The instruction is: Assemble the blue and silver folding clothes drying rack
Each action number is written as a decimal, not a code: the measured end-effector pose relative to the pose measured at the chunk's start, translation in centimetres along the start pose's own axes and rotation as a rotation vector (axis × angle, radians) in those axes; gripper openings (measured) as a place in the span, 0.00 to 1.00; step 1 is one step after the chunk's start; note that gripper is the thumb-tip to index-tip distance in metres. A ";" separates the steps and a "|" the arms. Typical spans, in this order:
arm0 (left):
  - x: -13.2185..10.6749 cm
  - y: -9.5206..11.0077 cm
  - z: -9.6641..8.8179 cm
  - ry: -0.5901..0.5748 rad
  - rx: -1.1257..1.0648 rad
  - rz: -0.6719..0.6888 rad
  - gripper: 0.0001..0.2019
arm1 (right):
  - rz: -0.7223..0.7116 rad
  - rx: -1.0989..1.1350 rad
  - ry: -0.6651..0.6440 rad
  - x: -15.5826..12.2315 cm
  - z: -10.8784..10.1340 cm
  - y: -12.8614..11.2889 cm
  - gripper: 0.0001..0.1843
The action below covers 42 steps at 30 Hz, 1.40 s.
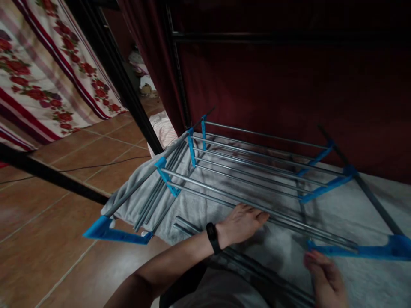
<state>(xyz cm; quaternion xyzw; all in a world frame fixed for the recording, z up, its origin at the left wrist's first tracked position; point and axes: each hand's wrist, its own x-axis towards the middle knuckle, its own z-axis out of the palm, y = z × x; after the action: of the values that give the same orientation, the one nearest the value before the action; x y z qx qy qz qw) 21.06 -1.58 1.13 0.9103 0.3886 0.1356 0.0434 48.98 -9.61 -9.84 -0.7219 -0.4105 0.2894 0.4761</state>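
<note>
A rack of thin grey metal rods [257,164] joined by blue plastic side bars [327,186] lies on a grey cloth [353,205] on the floor. My left hand [240,222], with a black band on the wrist, lies flat on the cloth. Its fingers are stretched out and touch the nearest long rod [282,218]. My right hand [324,278] is at the lower right. Its fingers are bunched together against the left end of the near blue bar [362,250]; what they pinch is hidden.
More loose rods [154,205] lie at the cloth's left, with a blue bar [112,233] on the brown floor tiles [48,239]. Black frame poles [112,64] and a dark red fabric wall [289,85] stand behind. A flowered cloth [38,68] hangs at left.
</note>
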 end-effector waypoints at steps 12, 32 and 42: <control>-0.4 -0.6 -0.4 0.068 0.069 0.072 0.13 | 0.377 0.855 -0.354 0.0 6.3 -8.5 0.13; -16.0 -14.7 -0.2 1.270 -0.517 -1.042 0.21 | 0.384 0.765 -0.281 0.5 6.1 -7.7 0.20; -14.6 -13.7 -0.8 1.309 -0.578 -1.075 0.17 | 0.347 0.783 -0.218 0.1 6.5 -7.6 0.21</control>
<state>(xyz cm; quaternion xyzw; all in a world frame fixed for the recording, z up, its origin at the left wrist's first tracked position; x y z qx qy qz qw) 1.59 -2.60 -3.74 0.2991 0.6602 0.6819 0.0981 41.34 -4.99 -5.27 -0.5104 -0.1904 0.5731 0.6122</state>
